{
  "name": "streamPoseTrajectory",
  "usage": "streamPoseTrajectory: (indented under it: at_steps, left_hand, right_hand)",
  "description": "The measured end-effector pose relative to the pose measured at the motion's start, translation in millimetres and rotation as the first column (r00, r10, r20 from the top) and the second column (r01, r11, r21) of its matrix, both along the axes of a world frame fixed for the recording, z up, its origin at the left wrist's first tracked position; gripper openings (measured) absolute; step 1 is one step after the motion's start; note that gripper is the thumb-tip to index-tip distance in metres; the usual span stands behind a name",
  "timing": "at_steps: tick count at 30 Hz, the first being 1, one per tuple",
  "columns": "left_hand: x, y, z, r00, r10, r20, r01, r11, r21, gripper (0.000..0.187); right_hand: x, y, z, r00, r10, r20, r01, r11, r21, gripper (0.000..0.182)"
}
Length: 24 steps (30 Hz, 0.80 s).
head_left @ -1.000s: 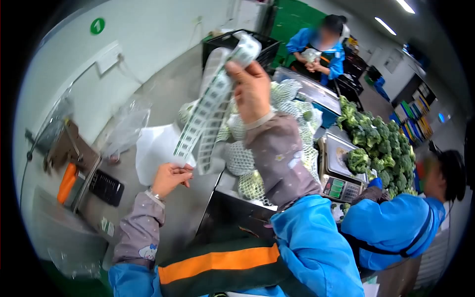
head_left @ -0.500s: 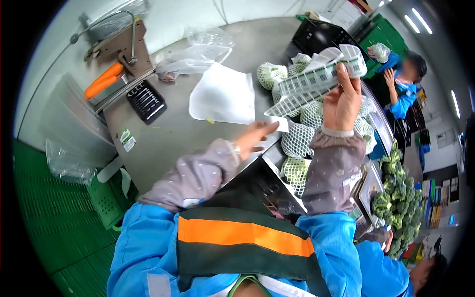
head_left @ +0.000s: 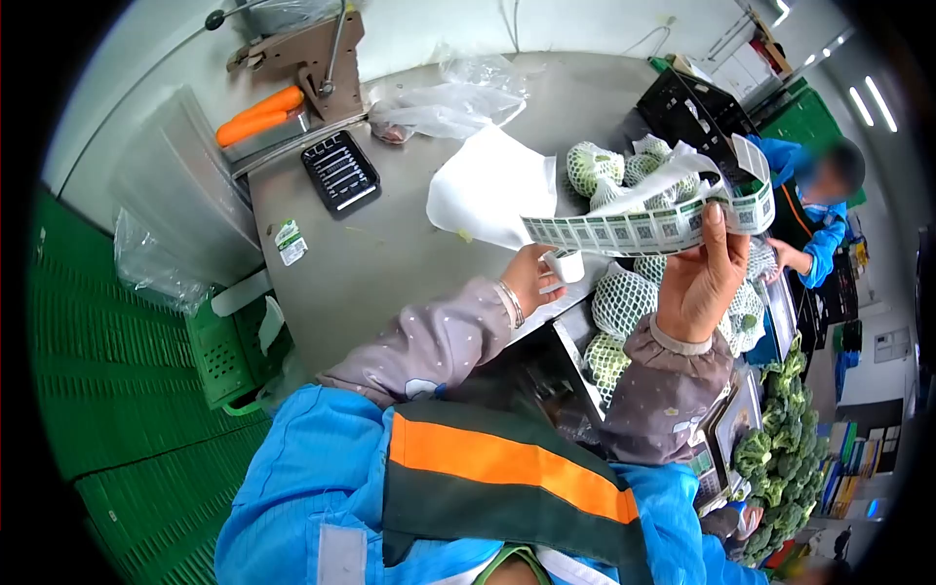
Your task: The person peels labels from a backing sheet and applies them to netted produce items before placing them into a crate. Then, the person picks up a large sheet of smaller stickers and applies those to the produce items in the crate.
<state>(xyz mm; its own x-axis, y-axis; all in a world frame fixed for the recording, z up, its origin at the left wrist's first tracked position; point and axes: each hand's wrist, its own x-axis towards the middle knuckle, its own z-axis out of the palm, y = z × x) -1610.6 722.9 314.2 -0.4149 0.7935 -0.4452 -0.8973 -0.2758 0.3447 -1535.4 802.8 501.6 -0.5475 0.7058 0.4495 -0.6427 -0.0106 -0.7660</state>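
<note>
A long strip of printed labels (head_left: 634, 232) loops from my right hand (head_left: 704, 283), whose thumb and fingers pinch it near its right end. Over the front edge of the metal table (head_left: 400, 244), my left hand (head_left: 534, 281) has its fingers closed on a small white curled piece of paper (head_left: 565, 265). Behind the strip lie several round green vegetables in white foam nets (head_left: 624, 300). A white sheet (head_left: 492, 185) lies on the table, left of the strip.
At the back left are a black tray (head_left: 340, 174), carrots (head_left: 261, 115) and a plastic bag (head_left: 448, 105). Green crates (head_left: 146, 390) stand at left. Broccoli (head_left: 785, 448) is piled at right. Another person (head_left: 819, 210) stands beyond the black crate (head_left: 692, 112).
The label strip is lower and stretched out more level. Both hands appear slightly farther right and lower as the view has shifted. The other person's arms have lowered.
</note>
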Motion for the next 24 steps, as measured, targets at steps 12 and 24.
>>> streamPoseTrajectory:
  at_steps: [12, 24]
  left_hand:
    - [-37.5, -101.6, -24.8, 0.858, -0.169, -0.485, 0.271, 0.951, 0.148, 0.073]
    - [-47.8, -168.6, 51.6, 0.783, -0.253, -0.568, 0.313, 0.95, 0.01, 0.055]
  right_hand:
    - [-12.5, 30.2, 27.7, 1.0, 0.031, -0.004, -0.031, 0.999, 0.041, 0.023]
    - [-129.7, 17.8, 10.0, 0.864, 0.353, 0.36, -0.32, 0.936, -0.149, 0.014]
